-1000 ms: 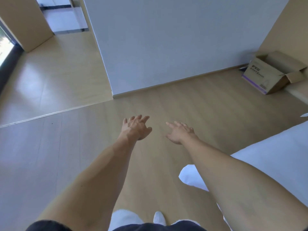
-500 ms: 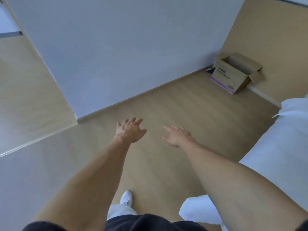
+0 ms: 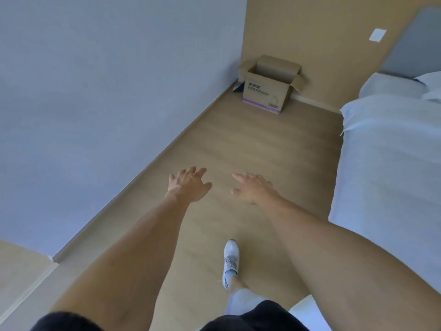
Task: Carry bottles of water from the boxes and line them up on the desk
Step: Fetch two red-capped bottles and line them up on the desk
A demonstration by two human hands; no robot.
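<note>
Cardboard box (image 3: 267, 90), flaps open, sits in the far corner where the wall meets the wood panel. Bare floor (image 3: 250, 144) runs between skirting and bed (image 3: 386, 151) edge. Left hand (image 3: 188, 186) and right hand (image 3: 255, 188) reach forward, fingers loosely spread, holding nothing.

Probably a bedroom: white-sheeted bed (image 3: 386, 163) beside wooden floor (image 3: 250, 151).

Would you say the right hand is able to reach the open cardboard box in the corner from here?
Probably not yet: the right hand hangs open over bare floor, well short of the cardboard box. Nothing blocks the path between wall and bed.
</note>
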